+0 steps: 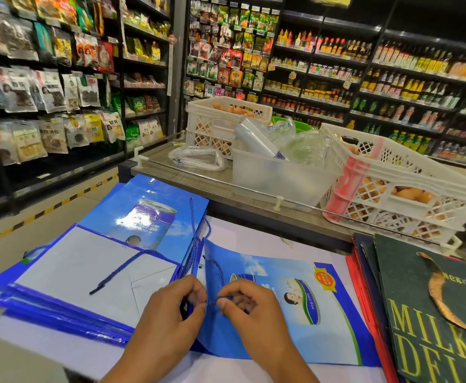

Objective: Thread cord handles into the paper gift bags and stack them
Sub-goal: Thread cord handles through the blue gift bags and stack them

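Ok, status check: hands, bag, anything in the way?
Left hand grips bag edge; right hand pinches blue cord. Blue gift bag flat, threading under way. Finished stack left, green bags right; nothing blocking.

green bag point(430, 313) cut by right edge, cord end hidden under right hand point(249, 308)

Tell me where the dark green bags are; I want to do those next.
In the head view, the dark green bags lie stacked at the far right, atop red bags, right of the blue bag both hands work on.
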Demonstrator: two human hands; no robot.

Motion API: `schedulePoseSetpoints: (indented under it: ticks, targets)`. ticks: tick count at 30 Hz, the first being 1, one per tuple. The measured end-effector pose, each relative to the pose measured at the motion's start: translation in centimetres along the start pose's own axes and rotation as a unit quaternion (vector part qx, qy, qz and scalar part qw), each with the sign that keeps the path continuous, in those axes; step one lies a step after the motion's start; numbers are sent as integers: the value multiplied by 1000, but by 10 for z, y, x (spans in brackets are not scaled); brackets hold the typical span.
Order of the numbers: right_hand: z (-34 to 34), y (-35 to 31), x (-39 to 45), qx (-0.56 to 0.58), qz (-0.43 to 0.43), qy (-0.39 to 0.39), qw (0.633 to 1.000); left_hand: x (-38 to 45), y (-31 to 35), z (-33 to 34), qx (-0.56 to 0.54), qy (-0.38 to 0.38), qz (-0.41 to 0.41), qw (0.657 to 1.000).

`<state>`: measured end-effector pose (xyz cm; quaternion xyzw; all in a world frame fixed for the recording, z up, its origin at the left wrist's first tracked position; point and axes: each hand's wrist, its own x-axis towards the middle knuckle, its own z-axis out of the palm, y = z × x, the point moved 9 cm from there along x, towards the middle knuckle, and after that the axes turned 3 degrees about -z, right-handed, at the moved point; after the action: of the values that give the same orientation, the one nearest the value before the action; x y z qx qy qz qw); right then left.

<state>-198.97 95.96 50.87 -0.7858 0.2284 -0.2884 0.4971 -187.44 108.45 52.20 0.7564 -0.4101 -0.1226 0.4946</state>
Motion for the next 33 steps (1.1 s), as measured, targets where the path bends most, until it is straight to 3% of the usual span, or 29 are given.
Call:
schedulePoseSetpoints:
  ticks: [10, 26, 30, 33]
  targets:
    - [1, -3, -2, -14, 2, -8, 1000, 0, 0, 0, 22, -2, -5, 1000]
    - [-4, -3, -1, 70, 27, 12, 997, -2, 3, 0, -17, -19, -6, 1000]
    - [-3, -5, -2, 41, 11, 12, 999, -2, 3, 2, 8, -18, 38, 999]
    - [-6, -16, -4, -48, -45, 15, 998, -1, -2, -3, -10, 12, 31, 999]
